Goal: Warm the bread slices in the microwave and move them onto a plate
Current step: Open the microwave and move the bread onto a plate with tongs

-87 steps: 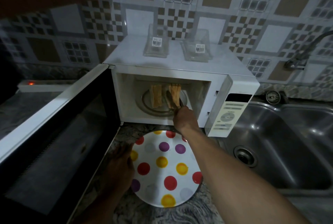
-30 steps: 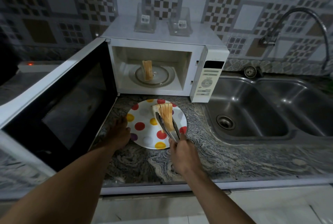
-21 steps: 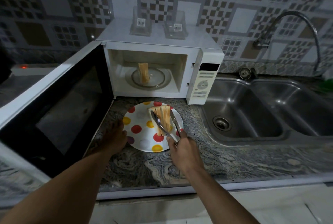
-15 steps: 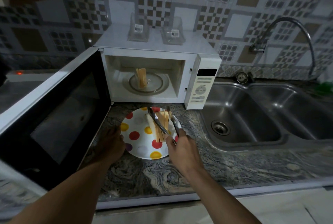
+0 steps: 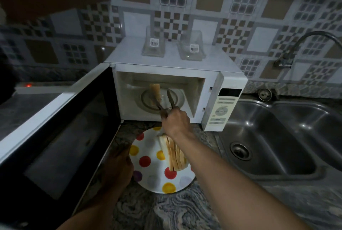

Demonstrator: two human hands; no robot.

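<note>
Slice (image 5: 155, 91): stood on edge on the turntable (image 5: 177, 98) in the microwave (image 5: 227, 74), long axis upright, straight ahead of the right hand (image 5: 175, 122).
Right hand: the nearer one. It gripped the tongs (image 5: 171, 100), arms spread, one crossing the slice, one to its right.
Left hand (image 5: 118, 167): at the plate (image 5: 148, 148) rim, in shadow; finger pose unclear.
Plate: bore bread (image 5: 174, 154) already, just before the microwave.

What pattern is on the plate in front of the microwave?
The plate is white with red, yellow and purple dots, clearest in the head view.
</note>
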